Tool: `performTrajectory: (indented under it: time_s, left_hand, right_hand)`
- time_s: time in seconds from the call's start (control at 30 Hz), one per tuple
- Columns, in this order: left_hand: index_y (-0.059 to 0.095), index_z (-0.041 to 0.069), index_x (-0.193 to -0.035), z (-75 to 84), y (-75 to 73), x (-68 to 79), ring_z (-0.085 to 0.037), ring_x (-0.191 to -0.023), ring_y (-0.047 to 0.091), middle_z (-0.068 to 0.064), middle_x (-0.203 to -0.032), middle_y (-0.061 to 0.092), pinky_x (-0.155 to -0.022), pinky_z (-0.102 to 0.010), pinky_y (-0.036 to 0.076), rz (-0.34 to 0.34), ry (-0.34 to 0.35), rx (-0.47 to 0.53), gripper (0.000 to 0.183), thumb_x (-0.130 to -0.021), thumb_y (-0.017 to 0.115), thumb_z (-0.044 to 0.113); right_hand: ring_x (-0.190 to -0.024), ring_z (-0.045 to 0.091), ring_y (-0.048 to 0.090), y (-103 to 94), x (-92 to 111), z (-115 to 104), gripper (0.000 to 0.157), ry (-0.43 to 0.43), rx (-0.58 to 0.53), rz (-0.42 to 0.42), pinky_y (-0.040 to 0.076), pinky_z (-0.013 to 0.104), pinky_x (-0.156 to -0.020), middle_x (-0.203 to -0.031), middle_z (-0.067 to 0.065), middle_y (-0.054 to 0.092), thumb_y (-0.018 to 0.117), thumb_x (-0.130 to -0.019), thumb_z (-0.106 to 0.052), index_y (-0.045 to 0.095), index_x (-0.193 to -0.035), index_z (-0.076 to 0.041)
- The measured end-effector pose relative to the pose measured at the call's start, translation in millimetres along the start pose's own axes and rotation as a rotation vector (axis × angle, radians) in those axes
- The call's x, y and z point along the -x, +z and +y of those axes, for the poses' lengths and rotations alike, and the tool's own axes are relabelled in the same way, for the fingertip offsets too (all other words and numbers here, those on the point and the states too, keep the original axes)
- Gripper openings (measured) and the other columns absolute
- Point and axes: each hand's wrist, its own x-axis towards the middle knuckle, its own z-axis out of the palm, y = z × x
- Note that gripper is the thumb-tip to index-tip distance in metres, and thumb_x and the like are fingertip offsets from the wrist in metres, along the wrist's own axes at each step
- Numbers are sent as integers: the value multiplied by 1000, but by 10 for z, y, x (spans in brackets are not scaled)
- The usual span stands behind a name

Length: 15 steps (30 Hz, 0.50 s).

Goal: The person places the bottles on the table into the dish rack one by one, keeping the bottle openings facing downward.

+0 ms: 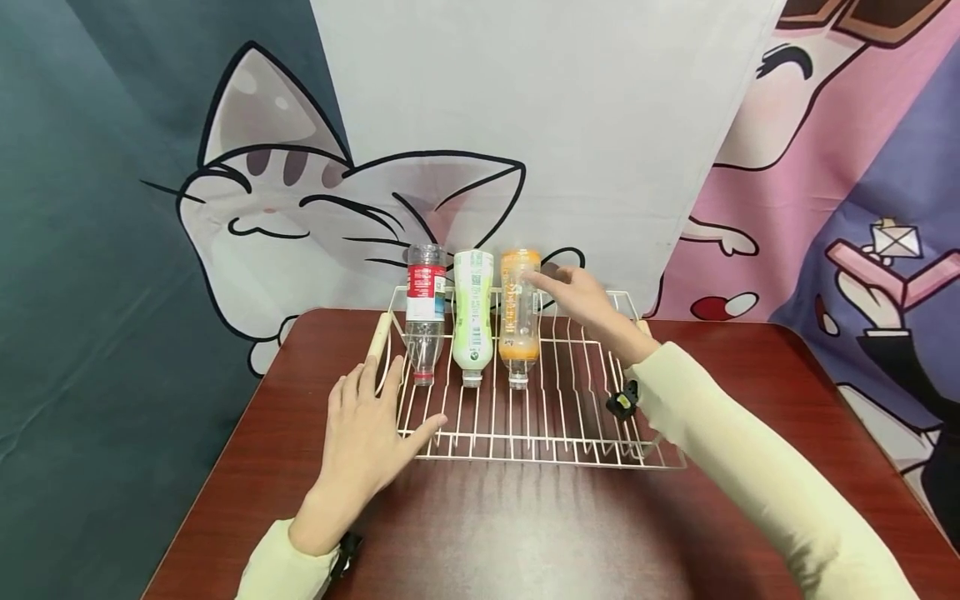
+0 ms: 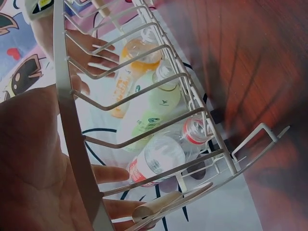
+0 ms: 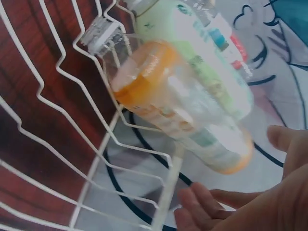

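Note:
Three empty-looking plastic bottles lean side by side, necks down toward me, in a white wire rack [image 1: 540, 462]. Leftmost is a clear bottle [image 1: 425, 304] with a red and white label, then a pale green bottle [image 1: 472, 321], then a clear bottle with orange bands [image 1: 519, 350]. My right hand [image 1: 583, 302] is beside the upper end of the orange-banded bottle; in the right wrist view its fingers [image 3: 199, 207] are apart from that bottle [image 3: 178, 106]. My left hand [image 1: 365, 437], fingers spread, is at the rack's left front corner, near a pale wooden handle [image 1: 380, 335].
The rack stands on a reddish-brown table [image 1: 525, 533], toward its far edge. A cloth backdrop [image 1: 600, 108] with cartoon cats hangs right behind it. The rack's right-hand wires [image 1: 585, 383] extend past the bottles, under my right forearm.

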Motion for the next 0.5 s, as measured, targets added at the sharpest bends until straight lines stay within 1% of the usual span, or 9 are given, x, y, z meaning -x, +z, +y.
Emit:
performTrajectory:
  time_s: [0.1,0.2,0.27,0.33,0.37,0.5]
  left_hand:
    - [53,2,-161,-6,-12,-9,-53,-147,45,-29,-163,46,-123,-66,34,-17,-6,20,106,-87,76,74]
    - [52,2,-163,-13,-29,-15,-54,-151,42,-29,-167,43,-123,-68,34,-50,-24,41,103,-90,75,71]
    - [50,3,-164,-23,-46,-17,-54,-152,40,-29,-168,42,-124,-69,33,-71,-39,57,101,-92,75,69]
    - [49,2,-164,-41,-69,-21,-54,-154,39,-30,-168,44,-124,-70,31,-82,-53,79,99,-95,75,67]
    - [48,2,-165,-53,-82,-24,-54,-154,39,-30,-166,45,-125,-70,31,-85,-59,93,97,-96,74,66]
    - [50,2,-163,-134,-150,-76,-54,-152,41,-28,-158,55,-125,-71,29,-68,-71,153,88,-101,72,60]
  right_hand:
    - [-157,45,42,-116,125,-6,87,-28,67,-21,37,60,-127,-172,26,42,59,-110,-58,38,-169,3]
    - [-151,46,50,-234,267,0,85,-57,136,-42,43,61,-123,-169,29,46,56,-111,-56,36,-170,2]
    - [-148,46,53,-307,371,18,85,-75,162,-50,44,61,-121,-167,29,47,55,-112,-56,35,-170,3]
    - [-150,47,52,-381,481,57,83,-104,174,-64,42,63,-123,-168,29,46,51,-114,-56,35,-170,3]
    - [-151,47,50,-420,537,83,81,-124,190,-66,41,64,-123,-168,29,47,48,-115,-56,37,-170,3]
    - [-156,48,44,-572,798,227,73,-195,274,-28,34,67,-126,-167,27,48,36,-119,-53,46,-166,1]
